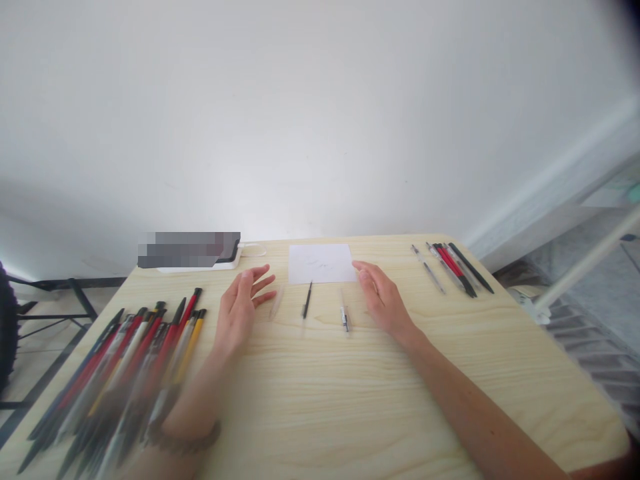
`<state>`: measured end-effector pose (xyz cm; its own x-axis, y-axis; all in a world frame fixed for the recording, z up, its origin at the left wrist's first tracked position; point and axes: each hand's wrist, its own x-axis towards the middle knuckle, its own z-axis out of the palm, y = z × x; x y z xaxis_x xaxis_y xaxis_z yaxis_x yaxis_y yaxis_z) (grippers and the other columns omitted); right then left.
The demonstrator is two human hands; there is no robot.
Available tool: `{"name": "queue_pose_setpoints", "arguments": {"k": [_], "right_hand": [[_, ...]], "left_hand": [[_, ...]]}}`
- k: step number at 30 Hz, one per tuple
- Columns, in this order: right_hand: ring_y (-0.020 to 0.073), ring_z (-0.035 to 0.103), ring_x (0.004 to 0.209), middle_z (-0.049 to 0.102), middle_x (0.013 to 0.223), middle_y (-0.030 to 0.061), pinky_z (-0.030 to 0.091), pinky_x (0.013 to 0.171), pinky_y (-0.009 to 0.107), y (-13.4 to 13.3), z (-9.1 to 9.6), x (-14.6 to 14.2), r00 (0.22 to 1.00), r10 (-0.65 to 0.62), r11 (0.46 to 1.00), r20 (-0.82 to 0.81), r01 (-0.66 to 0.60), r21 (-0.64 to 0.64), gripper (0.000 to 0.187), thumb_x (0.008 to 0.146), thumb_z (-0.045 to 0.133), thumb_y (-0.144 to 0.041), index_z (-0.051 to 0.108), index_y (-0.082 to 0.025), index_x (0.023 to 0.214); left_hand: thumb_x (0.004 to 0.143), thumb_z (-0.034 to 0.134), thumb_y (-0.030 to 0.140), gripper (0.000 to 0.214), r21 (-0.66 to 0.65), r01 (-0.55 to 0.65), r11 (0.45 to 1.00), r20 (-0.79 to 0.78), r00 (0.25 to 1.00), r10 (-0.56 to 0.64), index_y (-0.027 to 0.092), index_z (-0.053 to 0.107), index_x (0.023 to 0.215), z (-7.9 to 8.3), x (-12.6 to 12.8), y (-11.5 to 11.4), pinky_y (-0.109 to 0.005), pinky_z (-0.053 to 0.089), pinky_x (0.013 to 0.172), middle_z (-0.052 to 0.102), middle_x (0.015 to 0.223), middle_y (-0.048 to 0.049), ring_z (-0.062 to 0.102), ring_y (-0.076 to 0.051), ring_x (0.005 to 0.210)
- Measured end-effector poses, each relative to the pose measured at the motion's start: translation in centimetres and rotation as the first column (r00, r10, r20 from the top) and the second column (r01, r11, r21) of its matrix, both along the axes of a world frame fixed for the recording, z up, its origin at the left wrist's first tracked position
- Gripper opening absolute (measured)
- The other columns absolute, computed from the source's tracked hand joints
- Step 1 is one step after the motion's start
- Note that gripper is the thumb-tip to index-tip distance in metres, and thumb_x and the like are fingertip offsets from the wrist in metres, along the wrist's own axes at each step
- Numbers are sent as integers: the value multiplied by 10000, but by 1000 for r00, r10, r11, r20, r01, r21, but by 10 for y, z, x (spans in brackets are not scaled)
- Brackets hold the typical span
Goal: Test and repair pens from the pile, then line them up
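My left hand [239, 308] hovers over the table with its fingers spread and nothing in them. Just right of its fingertips lies a clear tube [276, 304], perhaps a pen barrel. A slim black pen refill or pen part [307, 305] lies in the middle, its thin tip pointing at the paper. To its right is a clear pen part [345, 319] with a dark section. My right hand [383, 297] is by the right edge of a white sheet of paper [320, 261] bearing faint scribbles; its fingers are stretched out, with nothing visible in them.
Many pens in red, black, yellow and clear [145, 360] lie in a blurred bunch at the left. Several more pens [453, 267] lie at the right back. A dark, pixelated device [190, 250] with a white cable sits at the back left. A white wall [320, 133] stands behind.
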<state>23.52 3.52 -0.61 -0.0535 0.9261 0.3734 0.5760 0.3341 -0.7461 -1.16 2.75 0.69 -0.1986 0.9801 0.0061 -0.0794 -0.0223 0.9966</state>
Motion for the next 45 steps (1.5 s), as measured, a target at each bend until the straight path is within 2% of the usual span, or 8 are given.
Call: {"name": "queue_pose_setpoints", "arguments": {"k": [4,9,12,18,25,31,39,45], "right_hand": [[201,498,1126,584,1160,79,376,982,408,-1,1,-1,999,18,999,30,-19,30,347,921,328,-375,543,-216,1142],[194,475,1147,559,1175,75,359,1010,402,-4,1,-3,992,60,995,113,-69,76,317,915,355,-338,560,-219,1125],[208,478,1136,548,1165,77,380,990,415,-6,2,-5,982,71,991,178,-89,97,295,896,397,-335,575,-232,1108],[215,494,1087,539,1133,83,416,948,405,-10,2,-10,959,109,984,260,-141,106,255,858,475,-313,613,-226,1055],[200,525,964,559,1024,66,434,874,396,-17,8,-18,913,219,957,345,-269,105,199,853,484,-245,665,-250,935],[175,520,909,566,951,47,419,852,364,-24,14,-27,845,351,904,403,-418,88,185,848,496,-217,666,-256,910],[186,494,839,535,910,62,423,804,366,-21,11,-24,885,243,950,398,-301,89,214,838,496,-221,650,-236,986],[181,491,858,534,896,53,397,829,367,-24,13,-28,838,324,917,439,-392,72,212,838,503,-222,650,-246,989]], "left_hand": [[819,474,454,413,-38,11,999,-320,947,-22,176,566,1111,5,-3,-4,-394,513,759,633,1097,-118,648,-245,880],[799,494,393,321,-27,41,999,-741,670,-48,212,599,1042,6,-5,-6,-305,481,655,661,793,-33,611,-169,636],[816,456,379,306,23,132,991,-842,538,-52,203,598,1021,1,-5,-6,-295,461,671,616,862,-38,561,-144,623],[834,429,410,313,-23,223,975,-901,418,-117,216,586,1022,-2,-4,-6,-314,437,697,586,807,-26,552,-183,734],[839,434,392,290,23,291,956,-903,417,-105,261,619,1019,-3,-2,-8,-308,441,749,593,951,-41,567,-201,870],[834,447,367,275,9,298,954,-907,405,-118,263,615,1025,-2,-1,-8,-310,437,743,609,904,-31,573,-199,847],[847,436,351,214,32,297,954,-933,352,-78,230,605,900,-2,0,-10,-343,416,791,619,903,-43,547,-224,891],[891,342,281,207,54,254,966,-884,462,-72,170,497,972,-6,-1,-6,-383,420,782,632,915,-95,565,-243,880]]}}
